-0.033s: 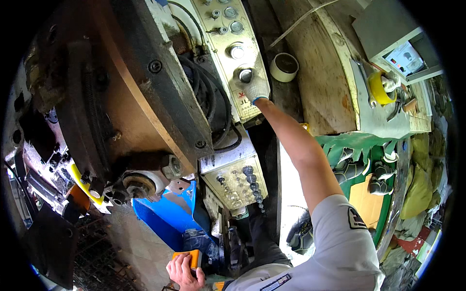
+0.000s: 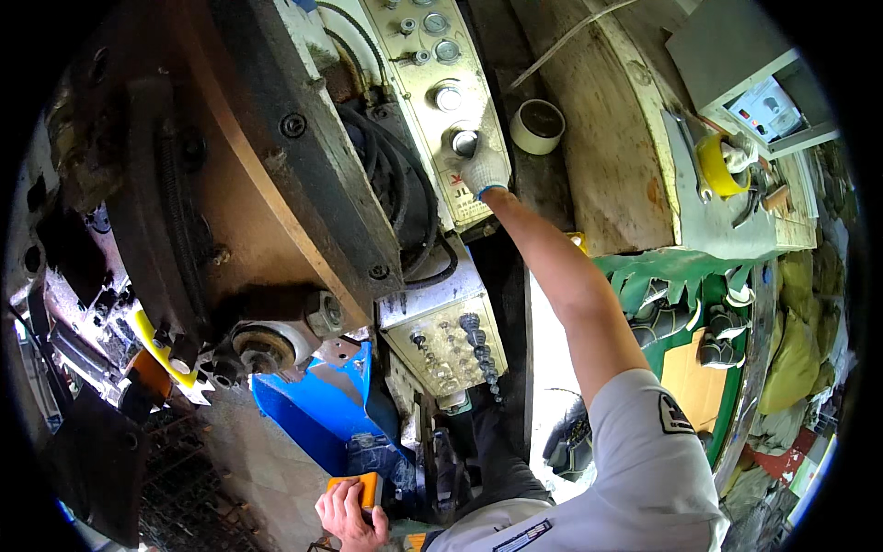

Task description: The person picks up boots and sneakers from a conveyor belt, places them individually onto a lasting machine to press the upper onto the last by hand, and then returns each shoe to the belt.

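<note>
My right hand, in a whitish knit glove with darkened fingers, reaches up to a pale control panel. Its fingers curl round a round metal-rimmed dial or knob; the glove hides part of the rim. A similar round fitting sits just above it, and small gauges are higher up. At the bottom, my bare left hand is closed over the top of an orange box-shaped thing. What kind of box it is I cannot make out.
A large dark machine fills the left. Below the panel are a lower control box with knobs and a blue metal chute. To the right stand a round container, a bench with a wrench and yellow tape roll, and shoes.
</note>
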